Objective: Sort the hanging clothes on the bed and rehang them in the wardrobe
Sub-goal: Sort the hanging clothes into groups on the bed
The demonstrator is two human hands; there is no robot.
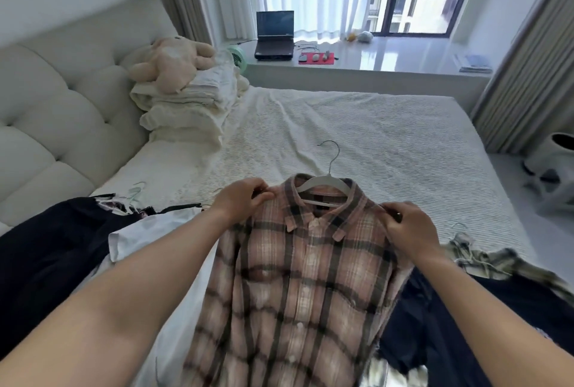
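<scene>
Plaid shirt (298, 278) on its white hanger (323, 183), lying on the bed (388, 138) — left hand (240, 198) and right hand (407, 228) each pinch a shoulder; an uneven lift risks cloth sliding off the hanger's arm.

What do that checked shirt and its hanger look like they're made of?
The plaid shirt looks like soft woven cloth, probably cotton: matte, slightly crinkled, with the checks woven in. The hanger seems to be smooth white plastic at the shoulders, with a thin grey hook that looks like metal wire. The frame cannot confirm either.
</scene>
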